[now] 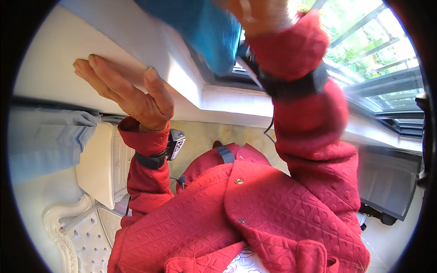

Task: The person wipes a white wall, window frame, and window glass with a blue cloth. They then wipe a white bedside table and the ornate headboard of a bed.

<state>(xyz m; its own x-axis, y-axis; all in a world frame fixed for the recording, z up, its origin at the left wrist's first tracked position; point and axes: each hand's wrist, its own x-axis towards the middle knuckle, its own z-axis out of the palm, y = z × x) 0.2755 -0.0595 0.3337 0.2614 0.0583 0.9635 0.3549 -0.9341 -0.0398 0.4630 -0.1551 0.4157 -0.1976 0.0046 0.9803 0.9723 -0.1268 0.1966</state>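
Observation:
My left hand (pixel 131 94) is raised with its fingers spread, against or close to the white wall (pixel 51 61), and holds nothing. At the top, my right hand (pixel 261 15) is blurred and partly cut off by the picture's edge. A blue cloth (pixel 208 37) hangs beside it, over part of the dark window frame (pixel 222 80); the right hand's fingers are hidden, so its grip on the cloth cannot be made out. Both wrists wear black straps over red quilted sleeves, and a small device (pixel 176 144) sits by the left one.
A barred window (pixel 368 51) stands at upper right above a white sill (pixel 235 102). Blue-grey curtains (pixel 44 140), a cream cabinet (pixel 97 163) and a tufted headboard (pixel 90 242) are at left. A dark flat screen (pixel 389 181) is at right. A thin cable hangs near the right sleeve.

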